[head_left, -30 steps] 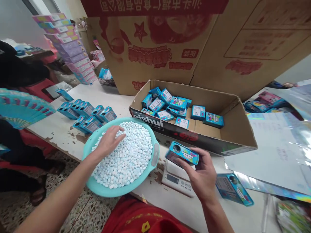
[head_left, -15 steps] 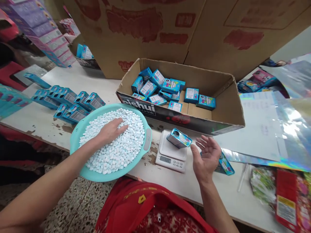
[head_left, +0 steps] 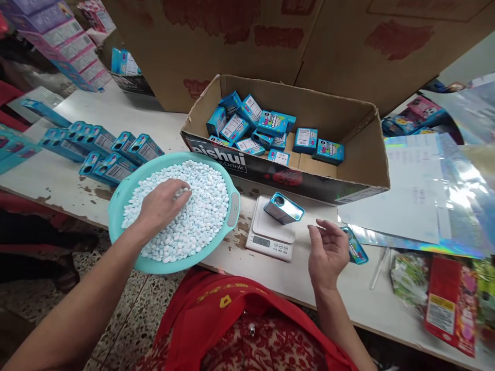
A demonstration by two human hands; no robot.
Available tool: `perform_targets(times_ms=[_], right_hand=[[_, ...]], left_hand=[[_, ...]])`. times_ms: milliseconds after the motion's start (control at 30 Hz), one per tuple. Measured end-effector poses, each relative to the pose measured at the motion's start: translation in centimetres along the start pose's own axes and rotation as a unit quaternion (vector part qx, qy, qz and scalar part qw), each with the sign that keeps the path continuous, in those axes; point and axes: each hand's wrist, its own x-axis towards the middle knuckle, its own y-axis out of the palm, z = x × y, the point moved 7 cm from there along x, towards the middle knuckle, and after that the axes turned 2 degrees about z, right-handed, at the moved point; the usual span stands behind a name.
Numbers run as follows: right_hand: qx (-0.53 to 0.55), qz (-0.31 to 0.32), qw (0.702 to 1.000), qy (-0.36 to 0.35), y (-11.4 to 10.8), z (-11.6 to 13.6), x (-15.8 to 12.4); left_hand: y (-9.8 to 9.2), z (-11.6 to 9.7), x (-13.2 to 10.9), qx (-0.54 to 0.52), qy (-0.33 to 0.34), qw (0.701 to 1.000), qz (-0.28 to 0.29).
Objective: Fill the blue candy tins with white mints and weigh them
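White and pale blue candies [head_left: 193, 226] fill a turquoise basin [head_left: 116, 206]. My left hand [head_left: 164, 201] is over the candies, its fingers curled together around a few of them near the thumb. On a white digital scale [head_left: 270, 232] stands a blue tin [head_left: 284, 208] with a round hole in its top, tilted a little. Just right of the scale is my right hand [head_left: 328, 247], palm up with loosely bent fingers and nothing in it. A flat blue lid-like piece [head_left: 356, 247] lies beyond that hand.
Behind the scale, an open cardboard box [head_left: 348, 188] holds several blue tins [head_left: 305, 140]. More open blue tins [head_left: 145, 148] stand left of the basin. Shiny sheets [head_left: 398, 206] and candy packets [head_left: 444, 304] lie at the right. A tall cardboard panel [head_left: 328, 56] stands behind.
My left hand has bent its fingers and lifted slightly from the candies. The right hand's fingers have curled a little more. The whole view has shifted slightly.
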Motion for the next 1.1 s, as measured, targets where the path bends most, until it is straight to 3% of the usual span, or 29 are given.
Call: perform_targets(times_ms=[167,367,533,667,800,900,967,1033,1100], right_hand=[[0.013,0.078,0.997,0.008,1.7,-1.1,-0.1],[-0.035,0.106,0.994,-0.014,3.8,-1.2,0.3],[-0.057,0.119,0.991,-0.017,5.0,-1.3,0.8],[-0.135,0.147,0.979,0.039,5.3,-1.6,1.3],[-0.160,0.125,0.979,0.008,5.9,1.6,1.5],[-0.102,0.200,0.969,-0.100,8.6,5.9,0.2],[-0.049,0.261,0.949,-0.169,10.3,8.4,-1.2],[-0.033,0.266,0.943,-0.198,10.5,9.5,-1.6],[-0.079,0.223,0.952,-0.192,9.2,8.9,-0.9]], left_hand=[[-0.4,-0.4,-0.9,-0.038,0.037,0.998,0.018],[-2.5,-1.5,-2.1,-0.124,0.010,0.989,-0.087],[-1.5,-1.8,-2.6,-0.145,0.015,0.986,-0.080],[-1.0,-2.4,-2.8,-0.145,0.028,0.984,-0.103],[-2.3,-6.3,-2.8,-0.187,0.123,0.970,-0.098],[-3.3,-11.1,-3.1,-0.236,0.264,0.935,0.009],[-3.9,-13.2,-3.6,-0.259,0.312,0.911,0.076],[-5.4,-13.1,-3.3,-0.271,0.288,0.917,0.060],[-7.7,-10.7,-2.3,-0.265,0.209,0.941,-0.033]])
